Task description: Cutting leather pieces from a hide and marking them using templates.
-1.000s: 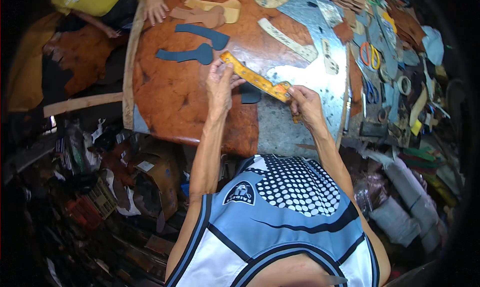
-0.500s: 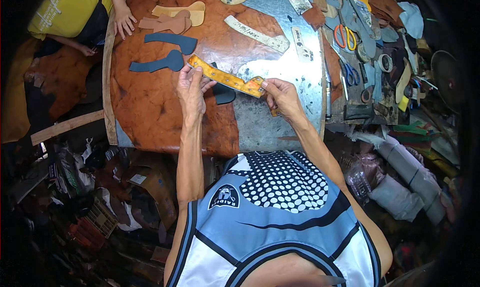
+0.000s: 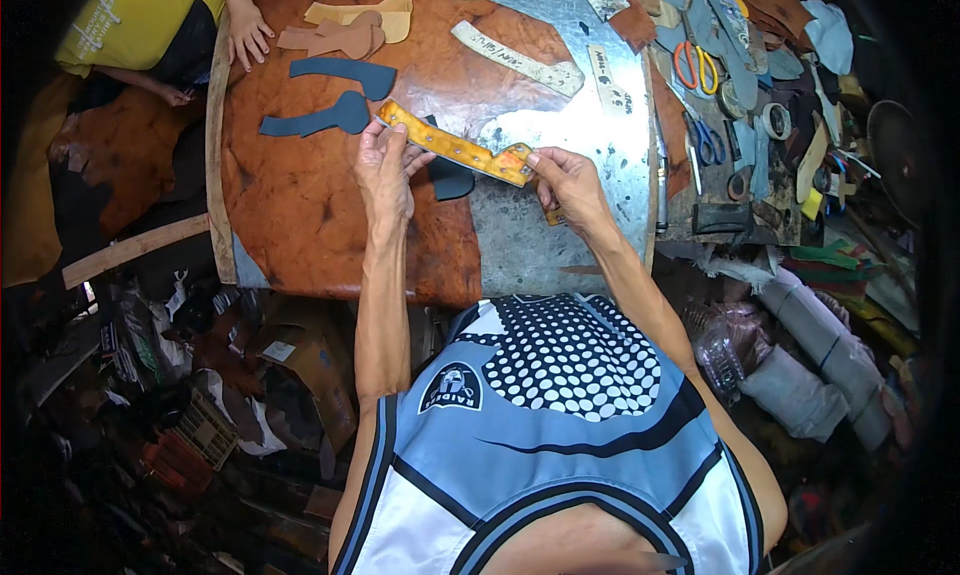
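Note:
Both hands hold a curved yellow-orange strip (image 3: 450, 147) with small round marks along it and a thin edge, angled above the table. My left hand (image 3: 385, 170) pinches its upper left end between thumb and fingers. My right hand (image 3: 568, 183) grips the wider right end, and another bit of the same yellow-orange (image 3: 556, 217) shows below that hand. Partly hidden under the strip lies a dark leather piece (image 3: 450, 181). To the left are two dark blue-grey leather pieces (image 3: 345, 75), with brown (image 3: 335, 37) and tan cut pieces (image 3: 395, 20) farther back.
Brown leather (image 3: 310, 195) and a metal sheet (image 3: 520, 240) cover the table. Pale marked templates (image 3: 520, 60) lie at the back. Scissors (image 3: 695, 70), tape rolls (image 3: 775, 122) and scraps crowd the right side. Another person's hand (image 3: 248, 37) rests at the far left edge.
The view has shifted slightly. Both hands keep their hold on the strip, which stays at nearly the same angle.

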{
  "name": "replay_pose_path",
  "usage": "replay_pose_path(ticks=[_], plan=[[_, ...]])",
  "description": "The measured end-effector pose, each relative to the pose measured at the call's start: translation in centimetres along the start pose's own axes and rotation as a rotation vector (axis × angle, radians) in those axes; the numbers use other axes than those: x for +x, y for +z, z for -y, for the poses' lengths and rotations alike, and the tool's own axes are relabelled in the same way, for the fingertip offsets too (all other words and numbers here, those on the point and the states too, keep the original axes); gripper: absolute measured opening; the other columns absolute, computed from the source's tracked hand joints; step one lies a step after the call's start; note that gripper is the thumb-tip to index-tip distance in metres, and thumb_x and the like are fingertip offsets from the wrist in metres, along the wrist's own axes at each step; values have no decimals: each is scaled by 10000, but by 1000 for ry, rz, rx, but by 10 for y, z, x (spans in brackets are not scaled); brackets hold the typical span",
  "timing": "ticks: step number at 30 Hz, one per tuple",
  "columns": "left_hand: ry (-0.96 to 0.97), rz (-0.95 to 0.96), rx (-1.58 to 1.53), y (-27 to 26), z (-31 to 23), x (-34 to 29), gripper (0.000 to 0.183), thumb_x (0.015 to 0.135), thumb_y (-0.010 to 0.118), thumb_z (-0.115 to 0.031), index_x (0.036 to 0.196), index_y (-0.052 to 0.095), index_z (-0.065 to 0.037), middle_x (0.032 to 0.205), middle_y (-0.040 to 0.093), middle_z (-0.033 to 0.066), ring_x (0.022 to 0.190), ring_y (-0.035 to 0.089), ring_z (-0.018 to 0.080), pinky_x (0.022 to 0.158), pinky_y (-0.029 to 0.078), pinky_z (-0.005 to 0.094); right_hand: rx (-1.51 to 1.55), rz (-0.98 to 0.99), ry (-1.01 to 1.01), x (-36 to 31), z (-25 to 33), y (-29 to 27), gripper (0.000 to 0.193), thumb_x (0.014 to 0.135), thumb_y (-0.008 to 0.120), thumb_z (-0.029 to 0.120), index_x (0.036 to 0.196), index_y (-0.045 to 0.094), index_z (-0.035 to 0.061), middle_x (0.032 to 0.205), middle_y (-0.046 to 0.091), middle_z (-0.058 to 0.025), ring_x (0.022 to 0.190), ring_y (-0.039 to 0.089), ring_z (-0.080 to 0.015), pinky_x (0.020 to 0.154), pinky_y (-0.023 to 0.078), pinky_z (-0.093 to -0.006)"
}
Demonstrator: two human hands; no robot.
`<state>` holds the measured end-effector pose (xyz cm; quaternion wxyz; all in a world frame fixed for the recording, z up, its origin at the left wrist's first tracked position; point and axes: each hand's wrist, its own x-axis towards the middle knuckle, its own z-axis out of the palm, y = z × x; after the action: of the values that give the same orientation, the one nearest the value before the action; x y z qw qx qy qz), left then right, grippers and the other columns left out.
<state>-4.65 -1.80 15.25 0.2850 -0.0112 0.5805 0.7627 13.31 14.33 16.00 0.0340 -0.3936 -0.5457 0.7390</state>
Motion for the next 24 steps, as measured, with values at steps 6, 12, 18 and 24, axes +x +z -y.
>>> replay_pose_path(ticks=[6,12,18,24], plan=[[-11,6,-8,-2,2,1,304,949,605,-162,1209,489,-53,962,669,91,788,685,147,676,598,291,12,-14,-5,0,-1,0,223,940,619,224,937,679,10,657,606,14,450,457,-24,393,326,-179],[-17,2,-11,-5,2,2,313,945,614,-160,1211,486,-59,972,677,107,785,692,160,674,599,299,-15,12,14,-1,0,0,214,941,614,209,963,676,5,678,614,7,455,458,-25,397,331,-177],[-8,-2,6,-4,2,3,311,947,609,-161,1212,482,-57,975,679,113,801,695,167,680,598,302,-7,9,2,-3,7,2,241,941,627,243,985,661,9,597,560,33,456,455,-15,416,335,-165],[-9,0,-1,-2,0,2,312,947,609,-157,1213,481,-54,973,678,112,788,690,165,675,598,302,-25,12,-10,-1,4,1,230,940,630,230,986,660,7,603,563,33,457,452,-12,419,333,-160]])
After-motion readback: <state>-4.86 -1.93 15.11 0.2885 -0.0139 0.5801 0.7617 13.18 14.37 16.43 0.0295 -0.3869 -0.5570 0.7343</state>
